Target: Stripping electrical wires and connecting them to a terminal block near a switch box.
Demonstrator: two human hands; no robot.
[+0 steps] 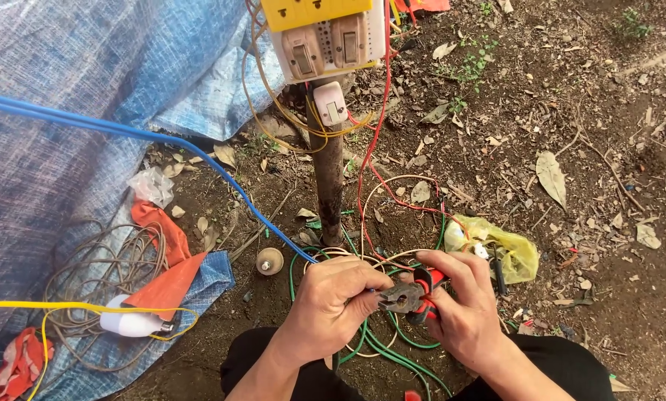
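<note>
While the pliers (pixel 405 297) are sitting low in the frame just right of centre, the right hand (pixel 463 301) is wrapping around their red and black handles, fingers closed on them, and the dark jaws are pointing left toward the other hand. The left hand (pixel 333 304) is curling shut around the end of the blue wire (pixel 199 152), pinching it right at the plier jaws, so both hands are meeting over the tool with knuckles almost touching. From that pinch the blue wire is running up and left across the frame to the left edge. Under the hands, green wires (pixel 392 349) are looping over the bare soil, with pale wire tangled among them. Just above the hands a dark wooden post (pixel 330 186) is rising toward the top centre, carrying a yellow and cream switch box (pixel 325 33) with red and yellow wires hanging from it. To the right of the hands a yellow plastic bag (pixel 507 249) is lying on the ground. At the lower left a white bulb (pixel 128 324) is resting on a blue tarpaulin (pixel 65 74) beside a coil of grey cable (pixel 102 275) and an orange cloth (pixel 171 278).
</note>
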